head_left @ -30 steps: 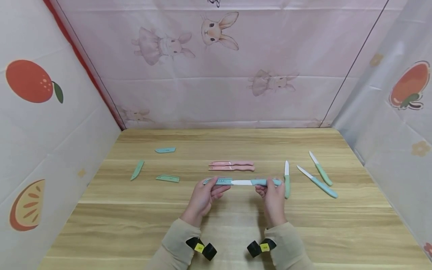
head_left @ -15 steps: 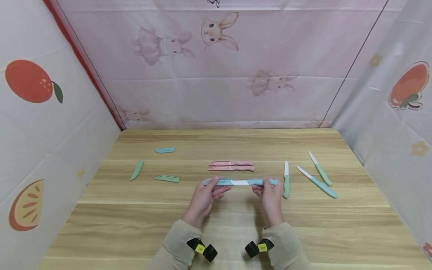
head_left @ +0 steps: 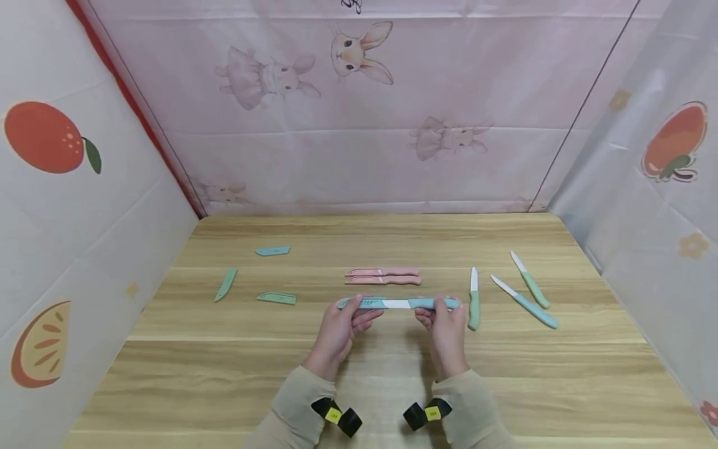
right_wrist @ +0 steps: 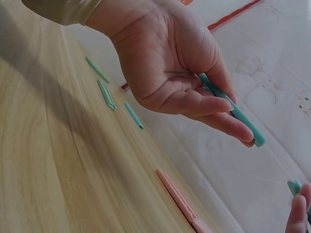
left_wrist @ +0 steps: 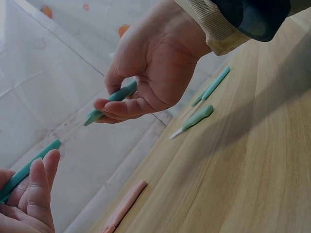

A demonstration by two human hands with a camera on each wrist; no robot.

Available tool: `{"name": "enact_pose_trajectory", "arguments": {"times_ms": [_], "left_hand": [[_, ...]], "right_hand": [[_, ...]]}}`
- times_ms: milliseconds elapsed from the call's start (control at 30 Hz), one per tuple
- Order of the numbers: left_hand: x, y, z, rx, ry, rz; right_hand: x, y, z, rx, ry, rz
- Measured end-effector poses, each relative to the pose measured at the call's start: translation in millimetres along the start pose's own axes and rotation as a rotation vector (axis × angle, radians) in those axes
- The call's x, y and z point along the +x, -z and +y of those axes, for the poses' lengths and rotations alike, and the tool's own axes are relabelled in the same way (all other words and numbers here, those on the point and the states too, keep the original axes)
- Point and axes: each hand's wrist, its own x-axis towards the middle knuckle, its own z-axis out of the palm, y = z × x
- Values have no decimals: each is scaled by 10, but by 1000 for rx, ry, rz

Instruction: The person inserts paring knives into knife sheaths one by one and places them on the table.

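Note:
In the head view my left hand [head_left: 335,333] pinches a blue knife sheath [head_left: 373,304] between thumb and fingers. My right hand [head_left: 448,340] grips the blue handle of a paring knife [head_left: 422,304], raised above the table and in line with the sheath. The tip end of its white blade is hidden inside the sheath, while a short stretch shows between sheath and handle. From the left wrist, the knife handle [left_wrist: 104,109] shows in my right hand. The right wrist view has the sheath [right_wrist: 245,124] under my left thumb.
Two pink sheathed knives [head_left: 383,276] lie side by side beyond my hands. On the right are a green knife [head_left: 474,305], a blue knife [head_left: 533,308] and another green knife [head_left: 535,290], all bare. A blue sheath [head_left: 272,251] and two green sheaths [head_left: 277,299] lie left.
My right hand has moved left with the knife, and less of the white blade shows between handle and sheath. The left hand has stayed nearly still.

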Motion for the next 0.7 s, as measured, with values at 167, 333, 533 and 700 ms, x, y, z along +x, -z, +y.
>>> {"name": "enact_pose_trajectory", "arguments": {"times_ms": [167, 333, 533, 700], "left_hand": [[-2, -6, -16, -2, 13, 6], [-5, -17, -27, 2, 27, 12], [-6, -30, -32, 15, 26, 17], [-20, -43, -34, 22, 34, 25]], "right_hand": [[-3, -14, 27, 2, -6, 0], [-16, -23, 47, 19, -6, 0], [-32, -33, 63, 35, -1, -3], [-42, -39, 66, 24, -15, -10]]}}
